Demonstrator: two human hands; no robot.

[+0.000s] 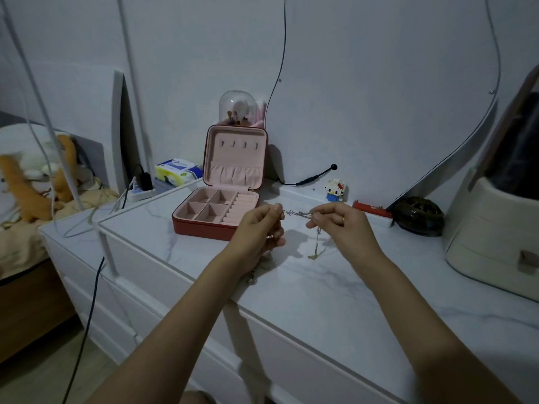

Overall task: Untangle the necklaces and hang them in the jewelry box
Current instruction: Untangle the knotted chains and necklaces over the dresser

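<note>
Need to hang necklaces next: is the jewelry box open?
Open: the jewelry box lid stands upright, showing bare hooks and empty trays.

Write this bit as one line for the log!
left hand: pinches chain | right hand: pinches chain | jewelry box: open, hooks bare

Marble dresser top (pixel 306 287): open jewelry box (pixel 217 211).

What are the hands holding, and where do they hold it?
A silver necklace chain, stretched between both hands. The left hand pinches one end and the right hand the other; more chain dangles below each grip.
</note>
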